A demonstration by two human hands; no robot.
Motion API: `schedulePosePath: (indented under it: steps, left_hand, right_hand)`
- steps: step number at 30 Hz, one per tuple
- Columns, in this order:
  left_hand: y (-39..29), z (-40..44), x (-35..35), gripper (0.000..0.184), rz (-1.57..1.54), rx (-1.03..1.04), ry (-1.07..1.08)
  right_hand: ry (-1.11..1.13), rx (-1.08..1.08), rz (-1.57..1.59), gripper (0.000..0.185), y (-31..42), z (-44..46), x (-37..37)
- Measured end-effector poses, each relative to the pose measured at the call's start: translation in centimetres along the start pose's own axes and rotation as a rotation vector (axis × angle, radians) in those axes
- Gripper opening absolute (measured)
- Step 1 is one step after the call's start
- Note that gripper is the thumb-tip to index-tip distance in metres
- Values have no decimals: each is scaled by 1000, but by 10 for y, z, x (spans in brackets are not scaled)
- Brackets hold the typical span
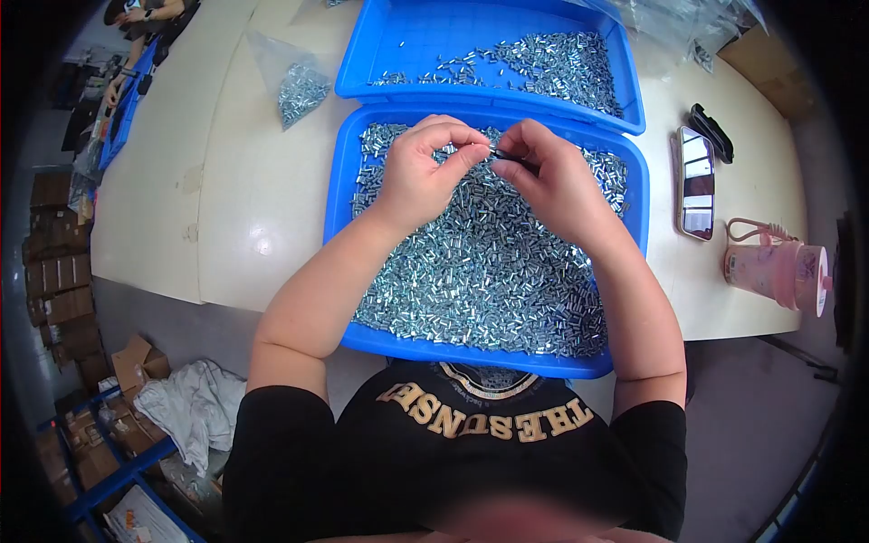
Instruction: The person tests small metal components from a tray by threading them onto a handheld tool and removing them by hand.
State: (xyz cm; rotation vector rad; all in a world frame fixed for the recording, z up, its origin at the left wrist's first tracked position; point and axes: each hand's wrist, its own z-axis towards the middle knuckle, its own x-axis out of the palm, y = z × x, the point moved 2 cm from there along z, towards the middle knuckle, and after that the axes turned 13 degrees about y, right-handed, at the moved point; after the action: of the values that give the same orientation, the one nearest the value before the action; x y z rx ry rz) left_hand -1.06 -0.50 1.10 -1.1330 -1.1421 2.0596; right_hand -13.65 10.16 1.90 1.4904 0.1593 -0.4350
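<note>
The left hand (432, 167) pinches a tiny metal piece (491, 150); the right hand (554, 176) grips a slim black tool (519, 162). They meet over the near blue bin (332, 204), inside its far edge, with room to both side rims.

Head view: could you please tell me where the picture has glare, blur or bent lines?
In the head view, the corners go dark and the table edges bow, like a wide lens; pale reflections band the phone screen; the metal pieces glint in the tray; a smeared patch sits at bottom centre, below the shirt lettering, which is readable.
</note>
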Motion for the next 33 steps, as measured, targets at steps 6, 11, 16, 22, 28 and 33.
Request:
schedulePosePath:
  steps: [6,11,16,22,28,33]
  left_hand:
    - [-3,0,0,8,56,40,48]
    - [-2,0,0,8,61,38,61]
    - [-5,1,0,7,96,72,83]
    - [-1,0,4,17,111,-93,145]
    - [9,-3,7,26,-144,-148,121]
    - [12,-5,4,13,-125,-217,170]
  right_hand:
    - [238,216,-89,13,4,-1,-4]
    - [204,105,-166,19,10,-1,-8]
    - [232,121,-138,18,9,-2,-11]
    - [97,-29,-310,13,10,-1,-11]
    - [51,-76,-359,11,11,-2,-12]
    - [22,-64,-388,12,10,-1,-12]
